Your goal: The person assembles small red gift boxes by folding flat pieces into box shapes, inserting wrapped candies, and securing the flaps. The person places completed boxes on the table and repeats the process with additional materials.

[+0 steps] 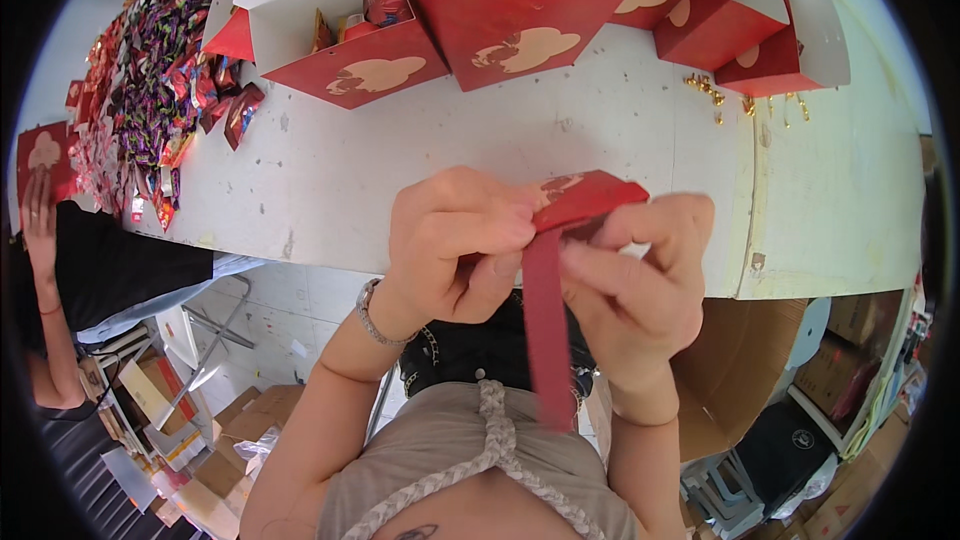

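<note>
Over the front edge of the table, both of my hands hold a small red cardboard box (598, 198) with a pale printed patch, tilted in the air. My left hand (450, 240) pinches its left edge between thumb and fingers. Curled round its right side, my right hand (640, 285) has its thumb and fingertips close to the top of a dark red ribbon (546, 325). The ribbon hangs straight down between my hands, its lower end blurred. Whether the right fingertips also grip the ribbon is hard to see.
Open red boxes (365, 65) line the back of the white table (330, 170), some holding wrapped packets. Wrapped sweets (150, 90) are heaped at far left, beside another person's hand (38, 215). Small gold pieces (705, 90) lie at right. A cardboard carton (740, 370) stands below the table edge.
</note>
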Tool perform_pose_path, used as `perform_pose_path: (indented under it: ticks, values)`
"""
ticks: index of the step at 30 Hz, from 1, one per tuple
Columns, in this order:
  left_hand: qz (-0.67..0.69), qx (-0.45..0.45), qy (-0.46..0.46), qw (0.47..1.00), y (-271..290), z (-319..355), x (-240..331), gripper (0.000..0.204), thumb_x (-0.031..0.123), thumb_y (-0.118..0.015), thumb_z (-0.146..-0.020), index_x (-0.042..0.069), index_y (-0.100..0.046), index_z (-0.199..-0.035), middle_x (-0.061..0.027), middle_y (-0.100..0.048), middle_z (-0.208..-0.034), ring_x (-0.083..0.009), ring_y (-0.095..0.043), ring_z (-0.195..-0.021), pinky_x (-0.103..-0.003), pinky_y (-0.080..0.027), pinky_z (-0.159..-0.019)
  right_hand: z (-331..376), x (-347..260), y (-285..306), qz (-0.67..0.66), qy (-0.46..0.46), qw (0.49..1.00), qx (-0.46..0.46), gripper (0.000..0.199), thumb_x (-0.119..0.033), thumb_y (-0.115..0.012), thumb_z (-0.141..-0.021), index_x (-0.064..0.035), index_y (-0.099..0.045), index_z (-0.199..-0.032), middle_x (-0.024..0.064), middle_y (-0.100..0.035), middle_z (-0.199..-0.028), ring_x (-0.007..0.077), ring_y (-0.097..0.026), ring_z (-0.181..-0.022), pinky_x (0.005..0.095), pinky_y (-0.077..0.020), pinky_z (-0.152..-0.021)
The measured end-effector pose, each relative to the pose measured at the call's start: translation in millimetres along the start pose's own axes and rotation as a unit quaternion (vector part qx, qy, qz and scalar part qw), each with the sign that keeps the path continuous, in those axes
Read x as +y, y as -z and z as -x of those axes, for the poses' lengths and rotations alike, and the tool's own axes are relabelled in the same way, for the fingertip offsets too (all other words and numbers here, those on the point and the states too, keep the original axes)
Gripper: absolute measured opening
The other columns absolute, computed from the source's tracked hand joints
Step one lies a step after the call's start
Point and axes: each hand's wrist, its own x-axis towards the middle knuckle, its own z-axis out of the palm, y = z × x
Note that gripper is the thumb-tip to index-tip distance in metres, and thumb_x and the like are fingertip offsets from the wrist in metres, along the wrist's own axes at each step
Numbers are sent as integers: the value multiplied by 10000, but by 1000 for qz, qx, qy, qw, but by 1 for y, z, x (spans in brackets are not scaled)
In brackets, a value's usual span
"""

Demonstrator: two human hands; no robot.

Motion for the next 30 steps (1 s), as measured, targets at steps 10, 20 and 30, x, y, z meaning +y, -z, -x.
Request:
perform_pose_path:
  ticks: [10,20,30]
  values:
    - [5,25,-22,999,-9,11,1,203,4,-659,-695,95,-600,-867,-36,-625,-797,-218,-661,-715,-284,-518,-552,6,1,13,62,27,997,-22,224,-140,-763,-531,-183,-709,-745,-53,-485,-908,186,-401,-832,307,-305,-752]
    - [-111,-112,82,984,15,-29,37,243,104,-768,-711,44,-586,-861,-59,-636,-780,-198,-666,-683,-280,-510,-537,-21,11,11,-98,-40,989,-107,276,-154,-832,-513,-136,-612,-679,-44,-587,-727,168,-520,-692,315,-337,-766]
    - [-277,-146,30,949,31,-75,26,245,-12,-697,-752,-28,-602,-976,-93,-670,-834,-188,-640,-737,-245,-499,-647,-15,25,4,-167,8,983,-71,253,-134,-826,-586,-121,-596,-691,-27,-674,-848,140,-563,-719,322,-330,-804]
